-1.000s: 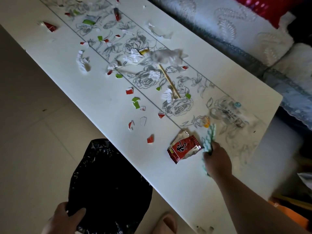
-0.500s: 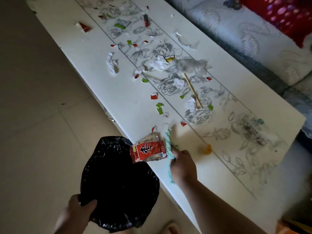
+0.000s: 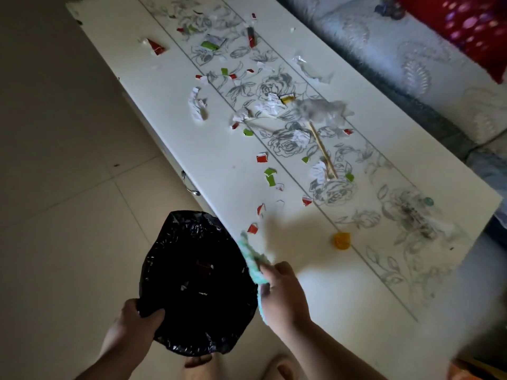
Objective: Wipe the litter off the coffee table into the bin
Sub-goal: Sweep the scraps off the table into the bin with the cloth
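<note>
A long white coffee table (image 3: 343, 286) with a grey flower print carries several red, green and white paper scraps (image 3: 270, 176), crumpled tissue (image 3: 322, 111), a wooden stick (image 3: 322, 152) and a small yellow piece (image 3: 342, 240). Below its near edge hangs the bin lined with a black bag (image 3: 200, 281); my left hand (image 3: 137, 319) grips the bag's rim. My right hand (image 3: 284, 294) holds a green cloth (image 3: 253, 259) at the table's edge, right over the bin. A red wrapper shows dimly inside the bag.
A sofa with a pale patterned cover (image 3: 411, 64) and a red dotted cushion (image 3: 472, 31) runs along the table's far side. Beige floor tiles (image 3: 68, 201) lie to the left. A metal drawer handle (image 3: 189, 183) sticks out of the table's side. My feet (image 3: 197, 363) show below the bin.
My right hand swept the cloth leftward across the table to its edge, pushing the red wrapper off into the black bag. The yellow piece stayed behind on the table.
</note>
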`<state>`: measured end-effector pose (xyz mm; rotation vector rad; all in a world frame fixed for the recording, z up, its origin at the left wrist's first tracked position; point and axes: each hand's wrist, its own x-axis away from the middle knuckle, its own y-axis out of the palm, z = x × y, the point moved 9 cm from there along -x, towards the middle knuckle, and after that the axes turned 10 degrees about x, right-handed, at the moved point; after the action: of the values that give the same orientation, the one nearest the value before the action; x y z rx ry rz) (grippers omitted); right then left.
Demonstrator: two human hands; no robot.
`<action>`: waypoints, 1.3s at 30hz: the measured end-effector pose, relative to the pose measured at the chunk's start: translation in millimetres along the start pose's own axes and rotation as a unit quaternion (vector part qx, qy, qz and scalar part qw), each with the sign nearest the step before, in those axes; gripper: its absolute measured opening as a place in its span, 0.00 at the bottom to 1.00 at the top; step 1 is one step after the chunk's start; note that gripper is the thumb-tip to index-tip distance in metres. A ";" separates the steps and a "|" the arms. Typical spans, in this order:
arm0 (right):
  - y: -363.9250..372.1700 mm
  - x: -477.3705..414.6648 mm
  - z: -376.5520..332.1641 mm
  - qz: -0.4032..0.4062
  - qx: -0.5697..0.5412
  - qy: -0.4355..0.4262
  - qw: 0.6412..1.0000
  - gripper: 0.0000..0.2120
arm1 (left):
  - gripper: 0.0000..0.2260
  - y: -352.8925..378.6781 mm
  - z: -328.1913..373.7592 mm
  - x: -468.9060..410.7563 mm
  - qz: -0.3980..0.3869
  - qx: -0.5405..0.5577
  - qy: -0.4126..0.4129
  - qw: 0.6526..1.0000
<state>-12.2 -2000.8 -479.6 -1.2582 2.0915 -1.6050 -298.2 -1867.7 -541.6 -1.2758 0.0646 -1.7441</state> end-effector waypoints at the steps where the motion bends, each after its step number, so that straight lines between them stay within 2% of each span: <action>1: -11.5 -1.5 11.5 0.021 -0.018 0.031 0.999 0.24 | 0.13 0.5 2.0 2.7 -0.002 -0.005 0.000 1.000; 4: -48.8 -6.0 55.5 0.072 -0.069 0.132 0.986 0.23 | 0.16 4.7 4.3 10.5 -0.006 -0.012 -0.012 1.000; 9: -100.6 -7.3 133.3 0.109 -0.074 0.204 0.970 0.18 | 0.24 20.9 16.5 31.5 0.000 -0.027 -0.021 0.999; 14: -138.0 -4.2 212.3 0.149 -0.074 0.247 0.955 0.18 | 0.23 47.7 26.9 51.7 0.018 -0.048 -0.017 0.999; 19: -161.7 -8.5 279.1 0.114 -0.076 0.218 0.966 0.16 | 0.21 76.2 38.4 73.5 0.054 -0.031 -0.011 0.998; 22: -182.4 -11.5 310.9 0.118 -0.053 0.190 0.973 0.13 | 0.12 87.2 41.5 90.3 0.113 -0.010 -0.008 0.993; 24: -196.2 -16.1 337.2 0.133 -0.030 0.203 0.970 0.13 | 0.07 95.9 41.7 94.9 0.124 0.002 -0.015 0.992; 29: -206.6 -35.7 414.7 0.148 0.051 0.306 0.939 0.13 | 0.14 104.1 38.1 99.6 0.147 0.005 -0.010 0.989; 33: -195.6 -55.1 454.1 0.119 0.012 0.373 0.920 0.13 | 0.14 102.7 25.9 91.6 0.182 0.005 -0.002 0.983; 35: -197.9 -76.3 456.1 0.112 0.004 0.353 0.929 0.13 | 0.14 101.9 18.5 84.4 0.193 0.006 -0.005 0.981; 39: -204.0 -127.3 420.0 0.069 0.020 0.248 0.966 0.14 | 0.14 99.8 1.6 74.7 0.202 0.010 -0.028 0.979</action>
<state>427.2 -2202.3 -500.8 -0.7235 2.3399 -2.0432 -234.0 -1974.6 -540.0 -1.1992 0.2549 -1.3549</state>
